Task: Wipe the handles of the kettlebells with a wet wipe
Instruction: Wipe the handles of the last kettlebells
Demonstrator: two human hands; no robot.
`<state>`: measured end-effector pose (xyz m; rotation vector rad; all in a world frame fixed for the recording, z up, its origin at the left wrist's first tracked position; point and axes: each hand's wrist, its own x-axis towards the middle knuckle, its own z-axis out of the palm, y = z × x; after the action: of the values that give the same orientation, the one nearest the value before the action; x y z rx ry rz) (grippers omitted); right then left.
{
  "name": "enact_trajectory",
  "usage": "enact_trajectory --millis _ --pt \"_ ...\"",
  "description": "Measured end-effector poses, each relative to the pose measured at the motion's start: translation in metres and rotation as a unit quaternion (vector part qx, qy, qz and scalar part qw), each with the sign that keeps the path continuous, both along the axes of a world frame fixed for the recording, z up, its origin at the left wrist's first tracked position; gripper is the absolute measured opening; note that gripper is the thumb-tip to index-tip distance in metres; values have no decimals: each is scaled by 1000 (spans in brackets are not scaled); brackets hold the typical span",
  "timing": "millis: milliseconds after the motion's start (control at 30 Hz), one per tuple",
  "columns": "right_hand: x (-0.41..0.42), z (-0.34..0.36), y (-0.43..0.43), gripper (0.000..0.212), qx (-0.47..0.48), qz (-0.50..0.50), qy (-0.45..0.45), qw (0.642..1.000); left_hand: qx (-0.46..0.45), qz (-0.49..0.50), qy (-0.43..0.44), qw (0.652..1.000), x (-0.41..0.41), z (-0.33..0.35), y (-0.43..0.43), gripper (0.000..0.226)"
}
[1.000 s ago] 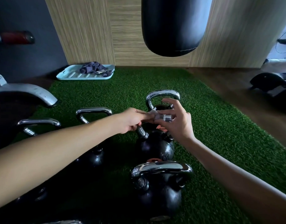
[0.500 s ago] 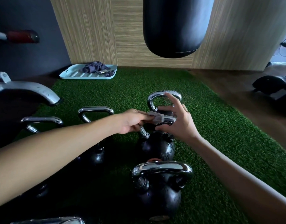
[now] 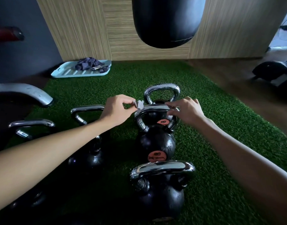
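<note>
1. Here, the left hand (image 3: 116, 109) pinches the crumpled wet wipe (image 3: 140, 103) between thumb and fingertips, at the left end of the middle kettlebell (image 3: 155, 143) handle (image 3: 153, 108).
2. Right hand (image 3: 185, 112), fingers curled, pinches a pale strip at the handle's right end, seemingly the wipe's other end.
3. That kettlebell stands on green turf (image 3: 220, 127).

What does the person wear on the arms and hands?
Nothing visible. The left hand and the right hand are bare: no gloves, no watch or bracelet at the wrists. The left forearm and right forearm are bare too, no sleeve in view. Rings are too small to tell.
</note>
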<state>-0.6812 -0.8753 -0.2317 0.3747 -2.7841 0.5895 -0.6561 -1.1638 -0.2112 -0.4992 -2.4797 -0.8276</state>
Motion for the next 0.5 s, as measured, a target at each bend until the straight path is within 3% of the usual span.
enact_trajectory --millis 100,233,367,500 --pt "-19 2 0 45 -9 0 -33 999 -16 5 19 1000 -10 -3 5 12" --pt "-30 4 1 44 -27 -2 -62 998 -95 -64 4 993 -19 -3 14 13" --pt "-41 1 2 43 -37 -1 -77 996 -198 -66 40 977 -27 0 20 37" --pt "-53 -5 5 45 -48 1 -78 996 -249 -66 76 963 -27 -2 21 18"
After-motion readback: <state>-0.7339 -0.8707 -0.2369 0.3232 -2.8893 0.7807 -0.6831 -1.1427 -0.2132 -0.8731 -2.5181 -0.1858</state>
